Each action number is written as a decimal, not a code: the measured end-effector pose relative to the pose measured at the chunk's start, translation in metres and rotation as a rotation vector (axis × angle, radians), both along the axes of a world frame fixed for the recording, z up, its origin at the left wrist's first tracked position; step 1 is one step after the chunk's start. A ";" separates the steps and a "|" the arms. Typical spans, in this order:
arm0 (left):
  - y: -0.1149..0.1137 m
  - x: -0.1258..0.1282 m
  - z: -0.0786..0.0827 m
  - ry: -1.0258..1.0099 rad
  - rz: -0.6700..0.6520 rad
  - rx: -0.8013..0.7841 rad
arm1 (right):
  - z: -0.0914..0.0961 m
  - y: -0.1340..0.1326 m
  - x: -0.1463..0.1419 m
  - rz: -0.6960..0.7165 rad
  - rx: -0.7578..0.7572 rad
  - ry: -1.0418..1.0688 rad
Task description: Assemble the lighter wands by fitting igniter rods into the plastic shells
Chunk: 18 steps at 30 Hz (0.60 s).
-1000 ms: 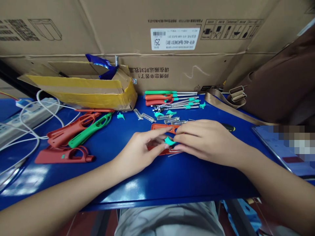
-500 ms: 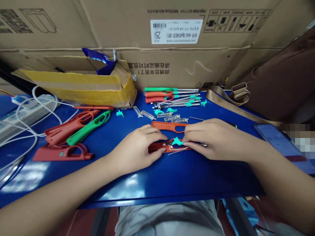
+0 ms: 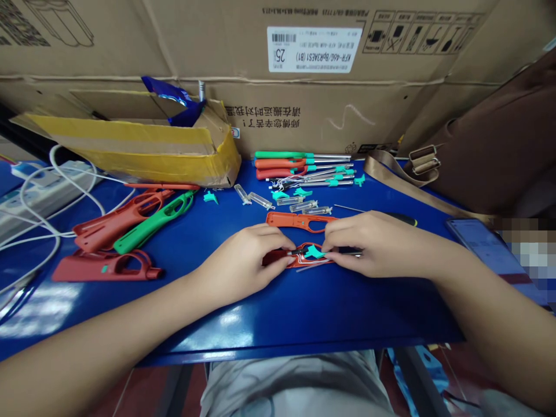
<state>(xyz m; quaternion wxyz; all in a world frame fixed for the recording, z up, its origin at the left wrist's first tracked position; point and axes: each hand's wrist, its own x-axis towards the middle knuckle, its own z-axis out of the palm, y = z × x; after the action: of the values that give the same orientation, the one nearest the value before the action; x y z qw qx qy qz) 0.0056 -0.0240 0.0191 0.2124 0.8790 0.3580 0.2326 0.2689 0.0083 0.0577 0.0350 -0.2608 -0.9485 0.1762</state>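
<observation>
My left hand [image 3: 256,252] is closed on the left end of an orange-red lighter casing half [image 3: 275,258], which lies on the blue table. White wires and a black piece show inside that half. A turquoise trigger [image 3: 313,252] sits over its loop, and my right hand [image 3: 369,244] pinches at the trigger's right side. A metal tube [image 3: 351,252] passes under the right fingers, which partly hide it. Just behind, an orange casing half [image 3: 284,220] lies with its inside facing up.
Behind the hands lie clear fuel tanks [image 3: 303,205], lighters with metal tubes [image 3: 282,155] and a screwdriver [image 3: 402,219]. At left are red and green casings [image 3: 152,223], a power strip [image 3: 47,182] and a yellow-taped box [image 3: 143,145]. A phone [image 3: 482,243] lies right.
The turquoise trigger has shifted slightly and sits lower against the red casing. Both hands stay nearly in place. The whole view has tilted a little.
</observation>
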 end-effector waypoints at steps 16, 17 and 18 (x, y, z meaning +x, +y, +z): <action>0.003 0.002 -0.003 -0.058 0.037 -0.072 | -0.012 -0.001 -0.009 -0.004 -0.085 0.061; 0.003 0.002 -0.003 -0.059 0.038 -0.073 | -0.013 -0.001 -0.010 0.002 -0.083 0.068; 0.003 0.003 -0.003 -0.060 0.038 -0.072 | -0.014 -0.001 -0.010 0.010 -0.080 0.073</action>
<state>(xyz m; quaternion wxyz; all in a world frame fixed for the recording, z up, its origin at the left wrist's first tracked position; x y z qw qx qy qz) 0.0081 -0.0210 0.0165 0.2502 0.8563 0.3765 0.2497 0.2589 0.0076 0.0440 0.0583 -0.2508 -0.9400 0.2236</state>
